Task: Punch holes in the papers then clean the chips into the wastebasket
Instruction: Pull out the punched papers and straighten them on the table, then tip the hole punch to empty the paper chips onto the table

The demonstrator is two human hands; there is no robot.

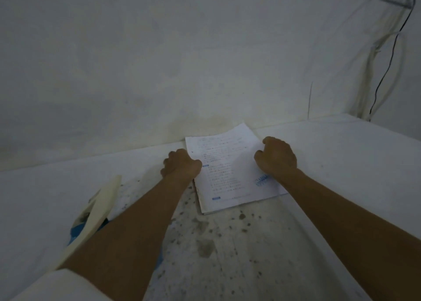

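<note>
A stack of printed white papers (227, 170) lies on a white, stained surface close to the wall. My left hand (180, 165) rests at the stack's left edge with its fingers curled under. My right hand (276, 156) sits on the stack's right side, fingers bent down onto the top sheet. Whether either hand pinches the sheets is hidden by the knuckles. No hole punch or wastebasket is in view.
The white table (341, 164) meets a white wall at the back. A cream, blade-shaped object (100, 211) over something blue (77, 230) lies at the lower left. Dark specks and stains (205, 246) dot the surface near me. Cables (385, 72) hang at the right.
</note>
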